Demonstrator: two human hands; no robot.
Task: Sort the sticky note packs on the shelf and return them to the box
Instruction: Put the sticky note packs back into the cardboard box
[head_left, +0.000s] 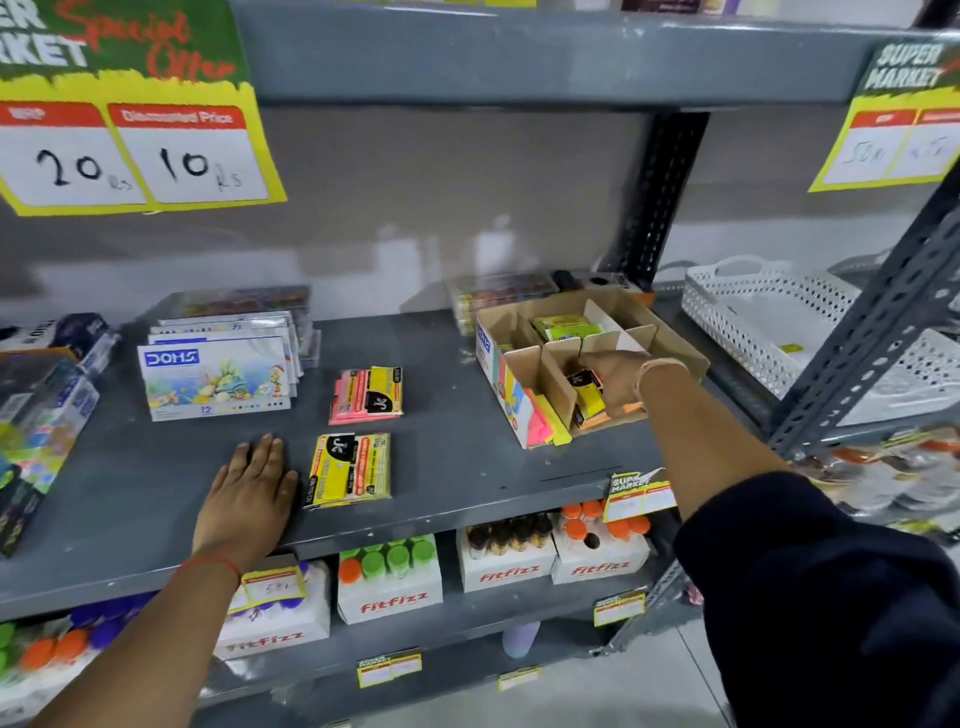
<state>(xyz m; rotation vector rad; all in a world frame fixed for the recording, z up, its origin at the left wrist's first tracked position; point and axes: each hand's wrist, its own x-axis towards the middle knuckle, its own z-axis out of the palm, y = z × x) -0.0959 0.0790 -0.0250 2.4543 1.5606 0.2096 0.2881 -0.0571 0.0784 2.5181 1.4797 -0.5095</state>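
From the head view, the job looks partly done. The right hand (615, 382) is down in a front compartment of the box (670, 332), which stands toward the shelf's (457, 457) right end, and it grips a yellow-and-black pack (586, 396) there. More packs already sit in the box: a green one (566, 328) in a rear compartment, and pink and yellow ones (545, 427) at its front corner. Two piles are left on the shelf's middle: a pink pile (367, 396), and a yellow pile (349, 470) near the front edge. The left hand (248, 493) lies flat and open on the shelf just beside the yellow pile, holding nothing.

The right hand hides most of its compartment, so the count inside cannot be told. The box dividers hide the other compartments' floors.
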